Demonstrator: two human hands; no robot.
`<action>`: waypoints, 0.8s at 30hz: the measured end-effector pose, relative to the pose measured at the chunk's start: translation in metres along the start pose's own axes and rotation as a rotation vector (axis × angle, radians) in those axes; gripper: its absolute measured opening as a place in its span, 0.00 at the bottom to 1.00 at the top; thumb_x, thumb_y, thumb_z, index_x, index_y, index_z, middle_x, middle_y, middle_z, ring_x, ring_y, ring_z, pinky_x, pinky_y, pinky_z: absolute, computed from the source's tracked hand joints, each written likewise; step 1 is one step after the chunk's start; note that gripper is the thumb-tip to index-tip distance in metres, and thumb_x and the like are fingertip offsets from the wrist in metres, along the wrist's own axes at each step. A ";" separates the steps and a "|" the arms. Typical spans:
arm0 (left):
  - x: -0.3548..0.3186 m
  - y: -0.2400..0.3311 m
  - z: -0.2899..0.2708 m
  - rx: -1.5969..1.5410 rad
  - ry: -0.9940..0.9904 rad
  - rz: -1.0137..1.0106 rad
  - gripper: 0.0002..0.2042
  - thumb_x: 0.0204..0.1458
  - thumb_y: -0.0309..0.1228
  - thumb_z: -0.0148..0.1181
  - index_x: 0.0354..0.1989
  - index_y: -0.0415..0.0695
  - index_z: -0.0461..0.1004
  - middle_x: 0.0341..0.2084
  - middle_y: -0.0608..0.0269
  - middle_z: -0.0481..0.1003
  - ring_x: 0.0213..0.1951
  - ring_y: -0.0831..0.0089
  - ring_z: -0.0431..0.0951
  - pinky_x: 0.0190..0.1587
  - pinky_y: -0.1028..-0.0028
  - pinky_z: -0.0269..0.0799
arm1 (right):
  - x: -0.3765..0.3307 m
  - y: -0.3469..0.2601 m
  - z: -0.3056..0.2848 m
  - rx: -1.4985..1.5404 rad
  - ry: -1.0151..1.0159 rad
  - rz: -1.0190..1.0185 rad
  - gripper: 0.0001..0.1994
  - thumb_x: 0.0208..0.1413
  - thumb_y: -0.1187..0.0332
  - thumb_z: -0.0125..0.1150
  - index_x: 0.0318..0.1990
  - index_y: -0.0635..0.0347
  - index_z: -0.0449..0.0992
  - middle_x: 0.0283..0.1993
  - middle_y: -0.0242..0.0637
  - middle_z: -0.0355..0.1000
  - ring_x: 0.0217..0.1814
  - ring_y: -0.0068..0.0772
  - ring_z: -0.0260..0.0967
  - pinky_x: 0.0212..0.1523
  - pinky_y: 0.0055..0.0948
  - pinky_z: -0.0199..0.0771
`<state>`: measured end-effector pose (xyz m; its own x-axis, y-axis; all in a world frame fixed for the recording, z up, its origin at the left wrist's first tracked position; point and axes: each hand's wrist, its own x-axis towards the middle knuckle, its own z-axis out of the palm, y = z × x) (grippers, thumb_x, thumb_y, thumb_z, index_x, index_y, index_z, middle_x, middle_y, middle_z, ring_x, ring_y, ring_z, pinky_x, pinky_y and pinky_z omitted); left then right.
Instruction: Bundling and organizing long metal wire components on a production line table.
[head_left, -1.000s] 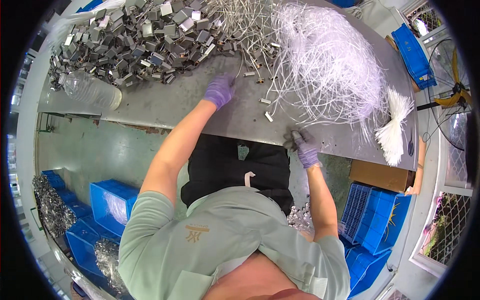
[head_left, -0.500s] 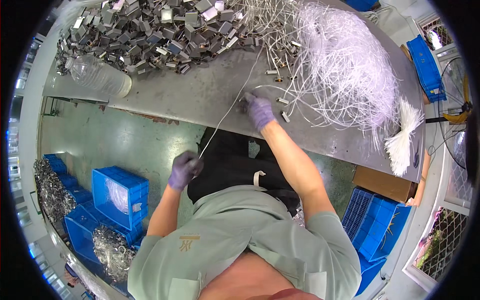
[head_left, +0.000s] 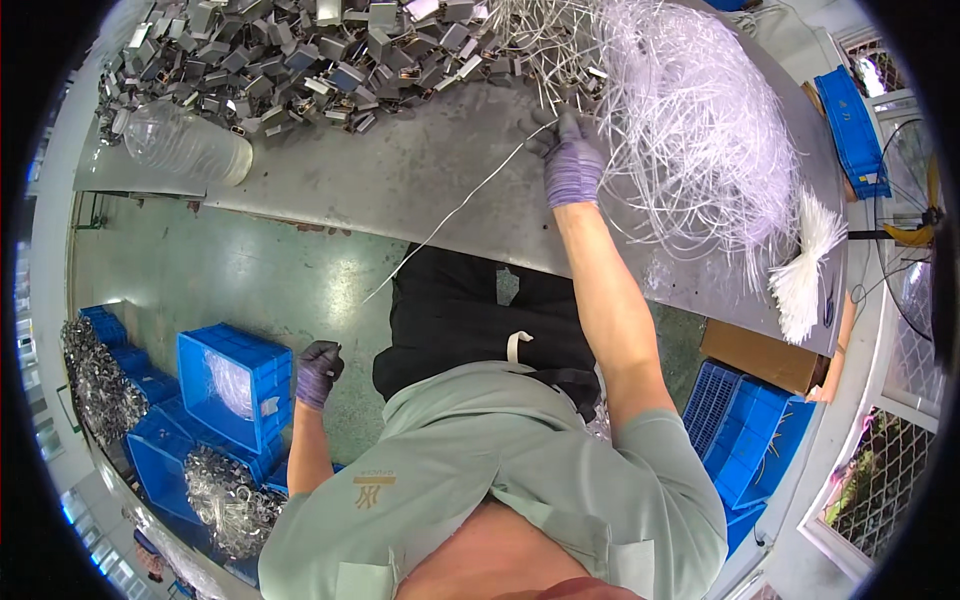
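Observation:
My right hand (head_left: 572,162), in a purple glove, reaches over the grey metal table (head_left: 400,185) to the edge of a big tangle of white strands (head_left: 690,130). It pinches one long white strand (head_left: 450,215) that runs slanting down-left past the table's front edge, with its lower end hanging free. My left hand (head_left: 318,372), also gloved, hangs low beside a blue bin (head_left: 235,385) with its fingers curled. Whether it holds anything does not show. A heap of small metal clips (head_left: 300,50) covers the table's far left.
A clear plastic bottle (head_left: 185,145) lies on the table's left end. A tidy bundle of white strands (head_left: 800,280) and a blue tray (head_left: 855,110) sit at the right. Blue bins of metal parts (head_left: 225,500) stand on the floor at left, with a cardboard box (head_left: 760,355) and blue crates (head_left: 740,430) at right.
My left hand dropped from the table down beside the blue bin and no longer holds the strand's end. My right hand moved up to the tangle and took hold of a strand.

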<state>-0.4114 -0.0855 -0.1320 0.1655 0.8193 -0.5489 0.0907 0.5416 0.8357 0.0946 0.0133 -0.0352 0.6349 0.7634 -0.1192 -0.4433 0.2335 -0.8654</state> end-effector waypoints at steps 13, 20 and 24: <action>0.007 0.005 0.005 -0.141 -0.141 0.059 0.08 0.50 0.30 0.59 0.32 0.37 0.72 0.09 0.68 0.60 0.11 0.80 0.56 0.14 0.78 0.49 | -0.013 -0.030 -0.003 -0.035 0.084 -0.067 0.13 0.61 0.66 0.48 0.46 0.68 0.63 0.35 0.50 0.74 0.31 0.43 0.76 0.24 0.28 0.77; 0.012 0.024 0.042 -0.165 -0.262 0.039 0.08 0.49 0.28 0.57 0.32 0.34 0.72 0.10 0.67 0.61 0.12 0.79 0.58 0.17 0.77 0.53 | -0.021 -0.039 -0.017 -0.147 -0.164 0.184 0.16 0.59 0.65 0.52 0.48 0.69 0.65 0.38 0.49 0.74 0.37 0.40 0.76 0.27 0.26 0.76; 0.010 0.058 0.101 -0.164 -0.333 0.088 0.07 0.50 0.28 0.56 0.32 0.35 0.72 0.10 0.68 0.60 0.12 0.79 0.56 0.16 0.78 0.52 | -0.053 -0.040 -0.008 -0.088 -0.346 0.215 0.16 0.58 0.64 0.54 0.47 0.69 0.68 0.39 0.48 0.74 0.37 0.36 0.76 0.30 0.27 0.77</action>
<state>-0.3052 -0.0645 -0.0875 0.4782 0.7727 -0.4174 -0.0924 0.5169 0.8510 0.0837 -0.0414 0.0023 0.2768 0.9501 -0.1438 -0.4775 0.0062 -0.8786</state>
